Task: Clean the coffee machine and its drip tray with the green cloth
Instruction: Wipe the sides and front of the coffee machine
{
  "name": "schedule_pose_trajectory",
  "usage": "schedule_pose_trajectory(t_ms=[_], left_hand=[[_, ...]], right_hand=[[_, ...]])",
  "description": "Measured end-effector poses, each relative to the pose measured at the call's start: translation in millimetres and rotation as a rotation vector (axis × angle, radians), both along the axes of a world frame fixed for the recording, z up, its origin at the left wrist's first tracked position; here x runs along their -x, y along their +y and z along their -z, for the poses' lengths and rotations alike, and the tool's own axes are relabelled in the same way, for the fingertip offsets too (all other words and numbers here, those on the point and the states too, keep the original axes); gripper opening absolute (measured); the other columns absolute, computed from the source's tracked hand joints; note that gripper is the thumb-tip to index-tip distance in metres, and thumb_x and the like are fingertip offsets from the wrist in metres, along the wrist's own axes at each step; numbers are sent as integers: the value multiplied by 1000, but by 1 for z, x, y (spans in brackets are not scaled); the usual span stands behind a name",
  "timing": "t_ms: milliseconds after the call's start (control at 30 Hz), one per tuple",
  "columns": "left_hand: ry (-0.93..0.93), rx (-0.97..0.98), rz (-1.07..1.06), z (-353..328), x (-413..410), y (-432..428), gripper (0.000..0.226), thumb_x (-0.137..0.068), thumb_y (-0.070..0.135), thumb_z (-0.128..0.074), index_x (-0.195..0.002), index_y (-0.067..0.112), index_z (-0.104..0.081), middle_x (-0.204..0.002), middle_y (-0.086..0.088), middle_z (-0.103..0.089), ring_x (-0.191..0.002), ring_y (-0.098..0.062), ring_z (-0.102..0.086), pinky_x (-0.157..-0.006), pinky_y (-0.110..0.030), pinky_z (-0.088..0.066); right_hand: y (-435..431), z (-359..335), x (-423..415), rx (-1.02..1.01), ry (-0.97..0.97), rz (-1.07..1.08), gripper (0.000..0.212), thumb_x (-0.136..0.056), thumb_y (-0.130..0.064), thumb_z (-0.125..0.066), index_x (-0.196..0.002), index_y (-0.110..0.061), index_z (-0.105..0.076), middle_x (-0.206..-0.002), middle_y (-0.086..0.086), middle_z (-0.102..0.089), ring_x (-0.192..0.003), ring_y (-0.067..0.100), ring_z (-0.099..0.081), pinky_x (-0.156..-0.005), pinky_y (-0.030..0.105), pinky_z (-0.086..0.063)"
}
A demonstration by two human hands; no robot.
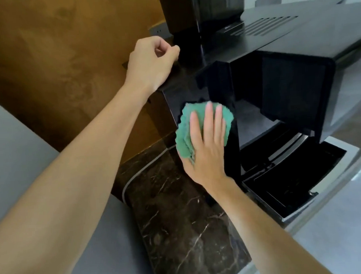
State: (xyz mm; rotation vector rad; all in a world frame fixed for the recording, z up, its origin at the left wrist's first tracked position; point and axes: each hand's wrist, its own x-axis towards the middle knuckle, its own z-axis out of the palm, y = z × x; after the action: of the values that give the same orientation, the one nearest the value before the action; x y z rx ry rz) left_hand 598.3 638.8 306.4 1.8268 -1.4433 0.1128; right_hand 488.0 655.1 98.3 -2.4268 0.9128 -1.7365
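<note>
Right hand (207, 154), grip spread flat over green cloth (185, 126), presses it against coffee machine (297, 86).

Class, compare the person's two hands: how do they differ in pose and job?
The left hand is curled; the right hand lies flat, fingers straight. The left hand rests bare on top of the coffee machine; the right hand presses the green cloth against its side. Both reach the machine.
</note>
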Motion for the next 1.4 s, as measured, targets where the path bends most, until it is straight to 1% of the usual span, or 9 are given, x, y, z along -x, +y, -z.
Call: schedule_pose_trajectory(t_ms=[200, 300, 433, 600, 733, 933, 1067, 1200, 1400], left_hand=[[56, 22, 48, 0, -3, 4, 34, -101, 37, -62, -97, 5, -73, -91, -6, -73, -84, -17, -69, -79, -35, -58], [71, 28, 54, 2, -1, 4, 30, -101, 35, -63, -95, 7, -73, -91, -3, -71, -81, -10, -66, -77, -28, -56], [38, 45, 1, 4, 1, 2, 22, -98, 37, -66, -78, 26, -68, -87, 5, -72, -74, 1, -60, -70, -17, -47], [78, 70, 9, 4, 1, 2, 24, -96, 38, -68, -73, 30, -69, -90, 1, -76, -80, -4, -64, -82, -30, -55], [83, 55, 9, 3, 2, 2, 23, -96, 38, -68, -77, 27, -72, -91, 0, -77, -84, -6, -65, -88, -35, -56], [78, 53, 5, 3, 5, 7, 21, -97, 37, -66, -83, 23, -73, -97, -2, -76, -86, -5, -65, -89, -33, -56], [83, 59, 26, 4, 5, 9, 25, -95, 38, -66, -71, 31, -66, -93, -1, -76, -83, -6, -64, -87, -37, -56], [95, 47, 94, 5, 2, 13, 26, -98, 35, -64, -75, 25, -65, -81, -2, -69, -78, -14, -64, -78, -37, -57], [29, 70, 19, 8, 1, 7, 30, -98, 39, -63, -92, 11, -73, -101, -10, -76, -83, -7, -62, -82, -32, -56]], right_hand=[[-9, -95, 7, 151, -52, -8, 74, -100, -59, -42, -152, -8, -28, -158, 33, -31, -149, 53, -23, -121, 62, -19], [-10, -79, 5, 168, -89, 1, 65, -103, -50, -38, -153, -10, -30, -159, 30, -32, -150, 51, -24, -123, 59, -19], [-7, -3, -9, 62, -153, 71, 62, -107, -43, -39, -159, -16, -22, -166, 18, -18, -154, 40, -12, -125, 52, -15], [31, 158, 2, -263, -23, 77, 80, -105, -43, -39, -163, -12, 8, -170, 19, 10, -155, 45, -6, -123, 61, -18], [36, 211, 12, -361, 75, 60, 73, -107, -48, -21, -160, 0, -4, -168, 23, 13, -152, 49, -12, -116, 61, -26], [24, 145, 6, -231, 62, -60, 77, -107, -46, -28, -162, -7, 9, -168, 24, 13, -154, 48, 5, -125, 61, -11], [-10, 1, 8, 79, 24, -27, 75, -101, -40, -54, -161, -11, -17, -164, 27, -18, -152, 49, -12, -127, 52, -6], [-20, -90, 12, 241, -52, -5, 60, -102, -37, -56, -150, -4, -43, -155, 32, -38, -146, 54, -29, -125, 56, -16], [-5, 23, 0, 16, -91, 58, 65, -107, -40, -42, -161, -13, -19, -163, 26, -22, -153, 45, -15, -126, 52, -13]])
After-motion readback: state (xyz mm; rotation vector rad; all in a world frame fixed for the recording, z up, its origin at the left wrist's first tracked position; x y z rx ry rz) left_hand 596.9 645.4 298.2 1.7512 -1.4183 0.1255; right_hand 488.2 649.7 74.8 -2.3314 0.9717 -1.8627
